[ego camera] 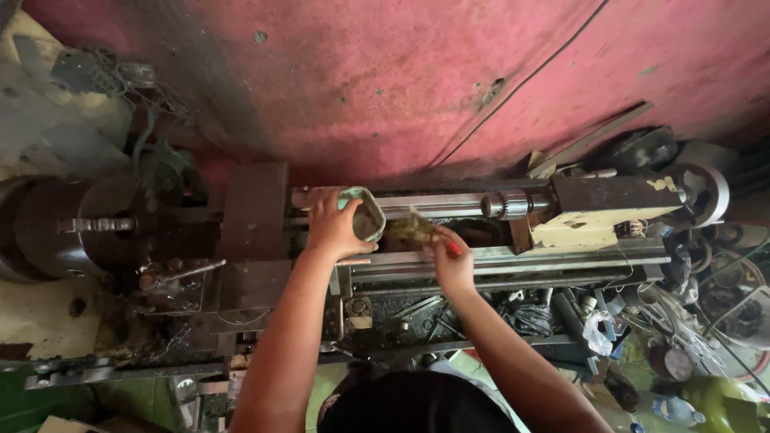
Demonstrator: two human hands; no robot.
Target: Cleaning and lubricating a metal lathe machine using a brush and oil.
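Gripping a small green tin by its rim, the left hand tilts it over the lathe bed — the mouth faces right, and its inside looks dark, contents not clear. Just right of the tin, a brush with a red handle is clenched in the right hand, bristles close to the tin's mouth. Both forearms reach up from below, the left nearly straight, the right angled in. Farther right, round tubs — holding dark scrap — sit beside the machine.
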